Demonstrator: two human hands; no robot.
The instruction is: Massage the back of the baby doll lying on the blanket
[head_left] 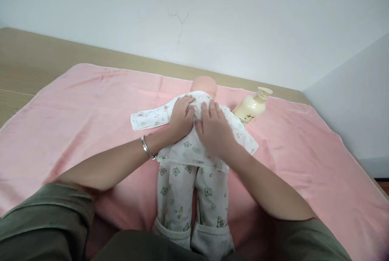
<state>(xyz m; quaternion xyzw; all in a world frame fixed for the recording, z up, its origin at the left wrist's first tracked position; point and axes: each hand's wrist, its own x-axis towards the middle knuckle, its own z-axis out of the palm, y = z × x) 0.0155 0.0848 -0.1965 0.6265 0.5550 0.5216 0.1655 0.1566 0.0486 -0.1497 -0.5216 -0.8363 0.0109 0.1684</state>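
A baby doll (204, 85) lies on the pink blanket, its bare head at the far end. It wears a white printed shirt (188, 149) and matching printed trousers (178, 196) with thick pale cuffs. My left hand (182, 119) rests on the left part of the shirt's upper body, fingers stretched out. Flat on the right part of the upper body lies my right hand (216, 129), its fingers slightly spread. The two thumbs are close together near the middle. Both sleeves extend outward. The doll's face is hidden.
A cream-coloured pump bottle (251, 108) leans on the blanket just right of the doll's shoulder. The pink blanket (100, 103) covers most of a wooden surface (39, 50). Behind it rises a white wall (243, 30) with a dark patch at the top.
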